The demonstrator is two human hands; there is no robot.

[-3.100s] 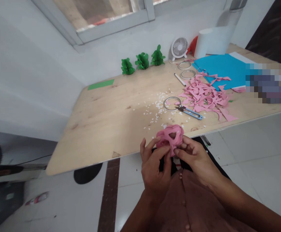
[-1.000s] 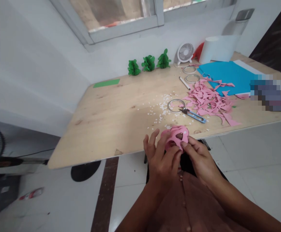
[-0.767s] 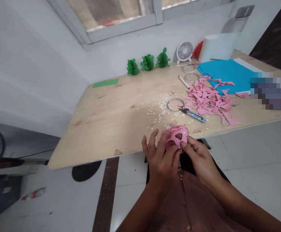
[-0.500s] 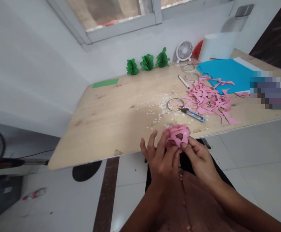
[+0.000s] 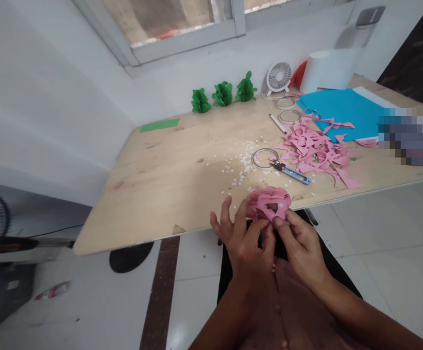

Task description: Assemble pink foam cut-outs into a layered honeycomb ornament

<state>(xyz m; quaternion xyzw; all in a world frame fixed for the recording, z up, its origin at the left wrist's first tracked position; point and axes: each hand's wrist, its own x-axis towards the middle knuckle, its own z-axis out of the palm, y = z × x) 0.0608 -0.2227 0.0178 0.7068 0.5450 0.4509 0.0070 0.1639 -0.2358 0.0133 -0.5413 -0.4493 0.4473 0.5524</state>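
A layered pink paper cutout (image 5: 265, 198) with an open middle is held over the table's front edge, a small white square on its top layer. My right hand (image 5: 302, 240) pinches its lower right edge between thumb and fingers. At the lower left edge, the thumb and index finger of my left hand (image 5: 244, 245) grip it, while the other fingers are spread upward. Just beyond the cutout lie blue-handled thread snips (image 5: 291, 172), their tips over a roll of thin tape (image 5: 255, 165).
Pink paper scraps (image 5: 313, 150) and tiny white bits (image 5: 238, 170) litter the wooden table (image 5: 153, 180). Behind are three green paper trees (image 5: 223, 94), a small white fan (image 5: 279, 77), a marker (image 5: 278, 124), more tape rings and blue sheets (image 5: 346, 112). A green strip (image 5: 159, 125) lies left.
The pink cutout has shifted slightly right and turned, showing its top layer more fully. My left fingers have moved a little off its left side; both hands still hold it.
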